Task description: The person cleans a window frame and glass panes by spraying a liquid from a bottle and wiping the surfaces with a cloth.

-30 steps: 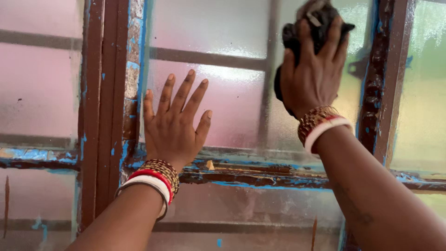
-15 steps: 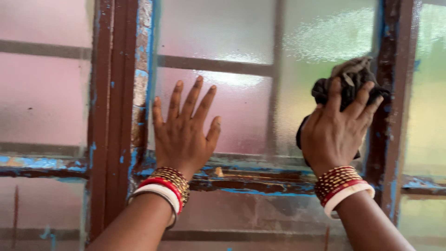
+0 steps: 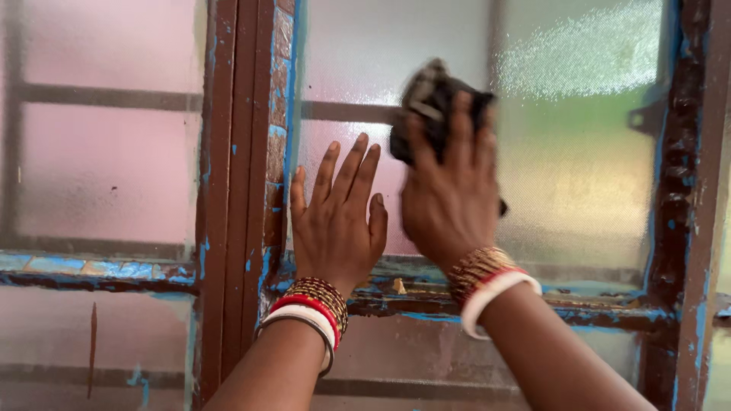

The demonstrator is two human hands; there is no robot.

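Note:
My left hand (image 3: 335,221) lies flat against a frosted glass pane (image 3: 579,144), fingers together and pointing up, holding nothing. Right beside it, my right hand (image 3: 449,194) presses a crumpled dark cloth (image 3: 428,99) onto the same pane near its upper middle. The cloth bulges out above my fingertips. Both wrists wear gold, red and white bangles. The pane sits in a brown window frame (image 3: 236,190) with chipped blue paint.
A worn horizontal bar (image 3: 594,308) with peeling blue paint runs just below my wrists. Another frosted pane (image 3: 106,160) lies to the left of the upright frame. A rusty vertical frame member (image 3: 685,190) stands at the right, with bars showing dimly behind the glass.
My right hand has swept the cloth left across the pane, from the right frame edge to beside my left hand. The left hand stays flat on the glass, fingers now closer together.

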